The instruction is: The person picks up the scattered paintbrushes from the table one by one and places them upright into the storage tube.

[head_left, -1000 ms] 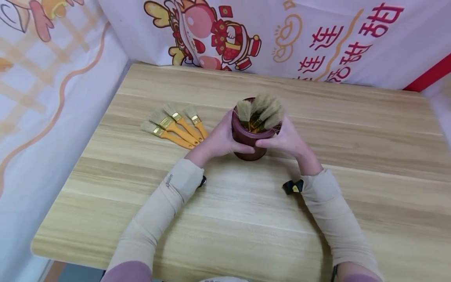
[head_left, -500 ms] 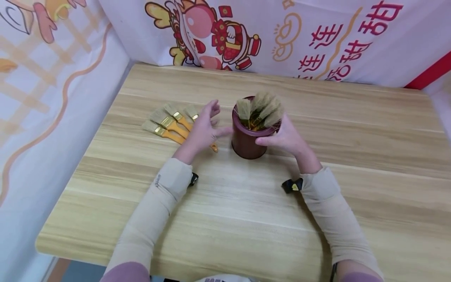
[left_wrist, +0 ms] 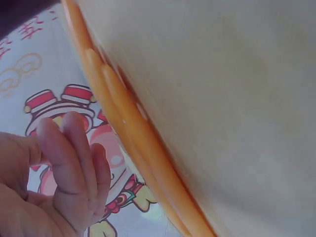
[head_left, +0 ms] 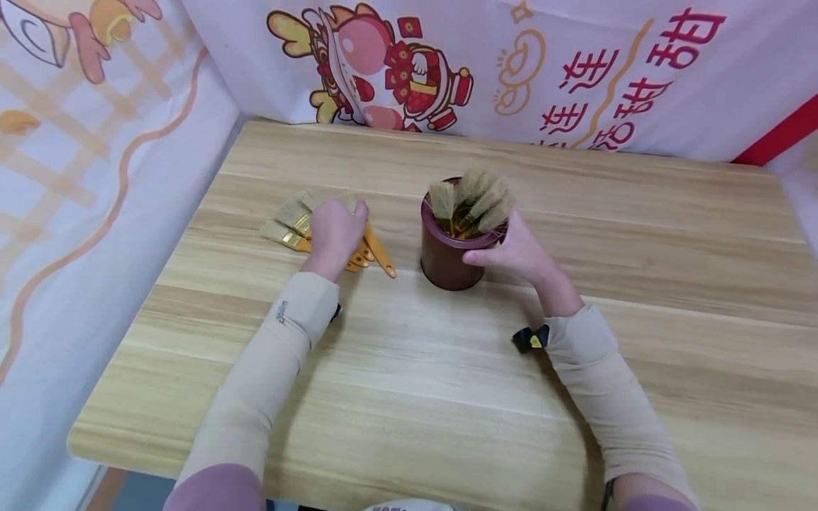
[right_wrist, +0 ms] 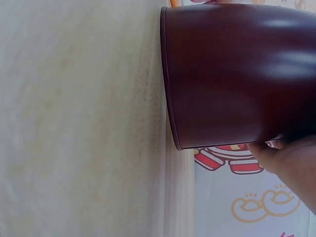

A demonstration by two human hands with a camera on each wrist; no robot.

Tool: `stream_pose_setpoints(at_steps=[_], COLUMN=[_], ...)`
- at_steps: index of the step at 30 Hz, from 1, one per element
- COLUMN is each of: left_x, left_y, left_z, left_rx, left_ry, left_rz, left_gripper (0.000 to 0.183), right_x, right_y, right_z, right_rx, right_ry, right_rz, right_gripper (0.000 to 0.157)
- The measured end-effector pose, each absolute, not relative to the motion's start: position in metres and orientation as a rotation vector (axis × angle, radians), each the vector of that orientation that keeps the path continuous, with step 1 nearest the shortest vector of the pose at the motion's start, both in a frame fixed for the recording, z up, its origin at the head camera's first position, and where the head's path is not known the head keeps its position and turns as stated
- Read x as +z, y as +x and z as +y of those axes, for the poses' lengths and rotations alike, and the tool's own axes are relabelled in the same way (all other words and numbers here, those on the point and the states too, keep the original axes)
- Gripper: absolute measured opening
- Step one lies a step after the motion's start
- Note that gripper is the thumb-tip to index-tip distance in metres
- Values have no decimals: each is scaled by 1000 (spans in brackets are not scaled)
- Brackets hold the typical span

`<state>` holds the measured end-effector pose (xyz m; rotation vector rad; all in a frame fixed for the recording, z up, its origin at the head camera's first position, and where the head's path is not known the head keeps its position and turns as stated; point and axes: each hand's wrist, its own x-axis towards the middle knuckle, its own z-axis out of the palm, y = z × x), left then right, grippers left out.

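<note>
My left hand (head_left: pixel 334 233) is over a fan of paintbrushes (head_left: pixel 290 220) with pale bristles, gold ferrules and orange handles, lying on the table. It covers part of them. In the left wrist view, bent fingers (left_wrist: pixel 69 163) show beside the orange handles (left_wrist: pixel 133 133) with nothing seen between them. My right hand (head_left: pixel 524 248) holds the side of a dark red-brown pot (head_left: pixel 449 262), thumb at the front; its other fingers are mostly hidden behind. Several more brushes (head_left: pixel 476 195) stand in the pot, bristles up. The right wrist view shows the pot's smooth side (right_wrist: pixel 237 74) upright on the tabletop.
The wooden table (head_left: pixel 422 397) reaches up to a white printed cloth (head_left: pixel 486 71) at the back. Another printed cloth (head_left: pixel 70 177) hangs along the left. A black wrist device (head_left: pixel 530 339) sits by my right cuff.
My left hand has let go of the pot and moved left to over the paintbrushes. The rightmost brush's handle has come into view. My right hand stays on the pot.
</note>
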<state>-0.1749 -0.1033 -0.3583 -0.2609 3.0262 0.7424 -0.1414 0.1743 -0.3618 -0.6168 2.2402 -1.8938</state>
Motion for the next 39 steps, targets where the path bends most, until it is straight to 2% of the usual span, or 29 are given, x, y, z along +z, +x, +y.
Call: stream_pose_setpoints(at_steps=[11, 22, 32, 39], left_x=[-361, -360, -360, -361], left_y=[-190, -190, -191, -191], left_z=[-99, -93, -86, -88], left_rx=[475, 443, 435, 509], left_ry=[-243, -201, -260, -265], left_rz=[2950, 2875, 2821, 2813], left_gripper=[46, 41, 35, 31], right_x=[-364, -365, -366, -368], right_y=[-144, -143, -140, -142], right_z=[175, 177, 177, 177], right_rx=[-1919, -1881, -1886, -1885], right_ry=[-641, -616, -529, -569], right_rz=[2218, 2219, 2245, 2245], right_gripper=[103, 102, 116, 113])
